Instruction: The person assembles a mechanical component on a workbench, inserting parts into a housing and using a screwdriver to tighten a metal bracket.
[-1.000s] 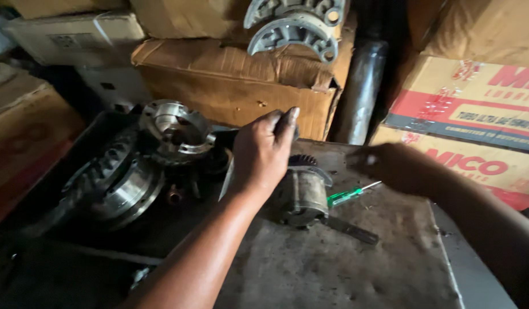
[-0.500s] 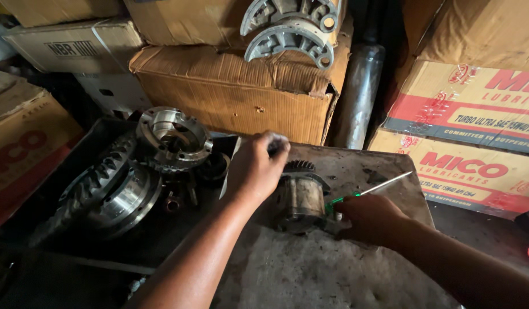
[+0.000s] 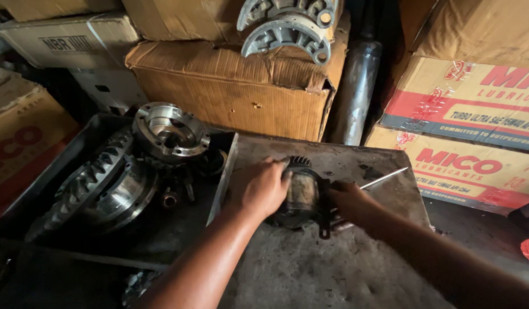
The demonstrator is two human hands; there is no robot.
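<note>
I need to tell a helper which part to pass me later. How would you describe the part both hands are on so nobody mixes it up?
Find the grimy metal plate in front of the torn cardboard box. On it lies a small cylindrical part, left hand and right hand gripping its sides. Unlike the big ring gear in the tray beside it, it is small, with fine teeth at its far end.

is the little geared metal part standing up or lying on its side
Lying on its side: the geared part rests lengthwise on the metal plate, teeth pointing away, left hand and right hand gripping either side.
</note>
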